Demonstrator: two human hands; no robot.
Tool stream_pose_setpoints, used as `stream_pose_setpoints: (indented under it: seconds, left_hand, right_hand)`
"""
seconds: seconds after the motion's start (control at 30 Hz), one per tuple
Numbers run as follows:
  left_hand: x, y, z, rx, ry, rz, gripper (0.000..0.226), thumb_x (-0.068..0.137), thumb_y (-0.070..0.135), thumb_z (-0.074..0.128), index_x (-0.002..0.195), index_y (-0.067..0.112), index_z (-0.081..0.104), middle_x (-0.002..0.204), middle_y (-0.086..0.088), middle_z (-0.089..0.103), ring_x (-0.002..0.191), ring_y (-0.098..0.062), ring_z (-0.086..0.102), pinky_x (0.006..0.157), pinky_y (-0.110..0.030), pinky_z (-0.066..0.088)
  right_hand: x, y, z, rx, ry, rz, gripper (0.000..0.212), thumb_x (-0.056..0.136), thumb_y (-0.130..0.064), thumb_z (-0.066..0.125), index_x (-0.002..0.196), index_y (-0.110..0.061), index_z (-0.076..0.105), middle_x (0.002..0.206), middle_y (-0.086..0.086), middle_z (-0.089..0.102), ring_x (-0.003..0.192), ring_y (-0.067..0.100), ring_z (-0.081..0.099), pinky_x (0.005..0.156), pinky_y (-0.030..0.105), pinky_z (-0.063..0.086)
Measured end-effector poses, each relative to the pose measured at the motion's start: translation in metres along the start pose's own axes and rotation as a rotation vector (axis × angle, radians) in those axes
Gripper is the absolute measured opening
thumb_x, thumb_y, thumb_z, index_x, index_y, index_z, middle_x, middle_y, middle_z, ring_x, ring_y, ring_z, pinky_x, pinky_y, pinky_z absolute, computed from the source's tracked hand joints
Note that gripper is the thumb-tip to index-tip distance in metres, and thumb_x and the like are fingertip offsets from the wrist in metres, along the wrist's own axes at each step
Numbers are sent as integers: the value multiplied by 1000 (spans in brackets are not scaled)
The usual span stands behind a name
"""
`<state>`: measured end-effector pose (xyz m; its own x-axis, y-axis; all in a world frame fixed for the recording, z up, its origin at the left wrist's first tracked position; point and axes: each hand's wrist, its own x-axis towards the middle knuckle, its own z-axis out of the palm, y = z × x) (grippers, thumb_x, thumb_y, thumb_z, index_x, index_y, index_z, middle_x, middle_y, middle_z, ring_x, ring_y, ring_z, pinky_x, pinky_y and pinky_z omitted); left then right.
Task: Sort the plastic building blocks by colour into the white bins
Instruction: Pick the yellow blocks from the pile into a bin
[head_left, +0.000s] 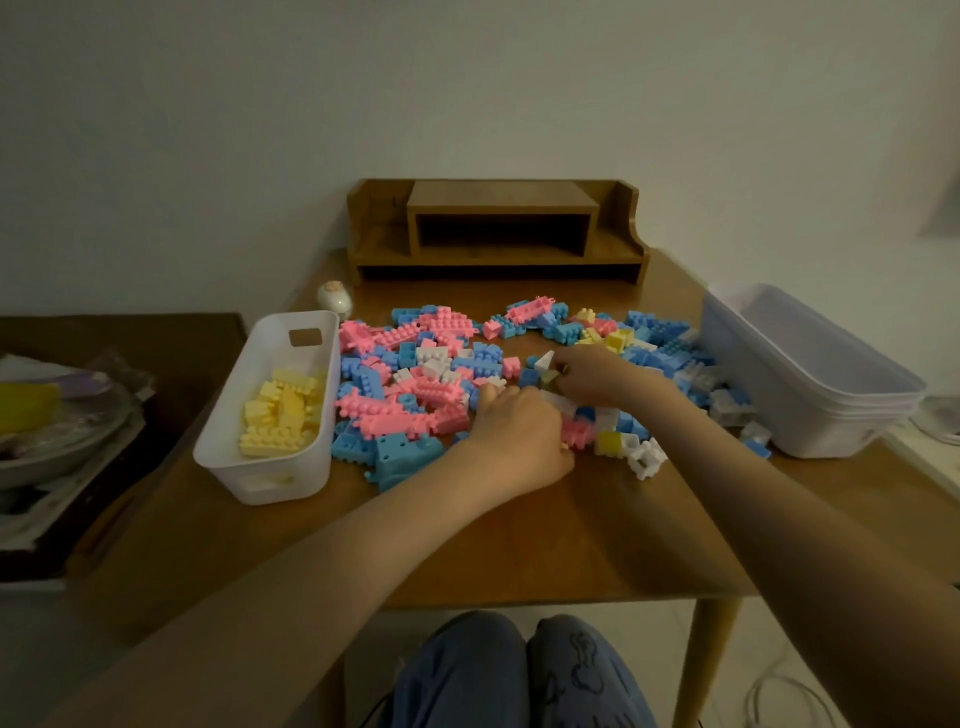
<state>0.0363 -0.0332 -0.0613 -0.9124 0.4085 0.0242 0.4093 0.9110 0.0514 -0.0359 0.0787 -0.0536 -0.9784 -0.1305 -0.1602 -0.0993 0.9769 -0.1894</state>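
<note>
The left hand (519, 431) sits knuckles-up on the block pile (415, 384), so its fingertips and anything under the palm are hidden, and I can't tell if it's got a block. The right hand (589, 376) has its fingertips down by a white wedge (544, 359) and a yellowish block (549, 382), but it's too dim to say if it's pinching either. The near wall of the stacked white bins (810, 395) hides their floor. The egg-shaped white thing (335, 300) is too small to identify. The side-table clutter (62, 431) is blurry and runs off the left edge.
</note>
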Motion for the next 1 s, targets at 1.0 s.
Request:
stream_pose_setpoints:
  seconds: [1.0]
  left_hand:
    - [-91,-185,-47,145,-109,-467,42,95,42,39,132,22,43,129,-3,48,119,-24,42,91,-40,30]
  right_hand:
    - [3,-204,26,281,244,-553,27,92,-11,43,117,-18,53,130,6,46,121,24,41,104,42,31]
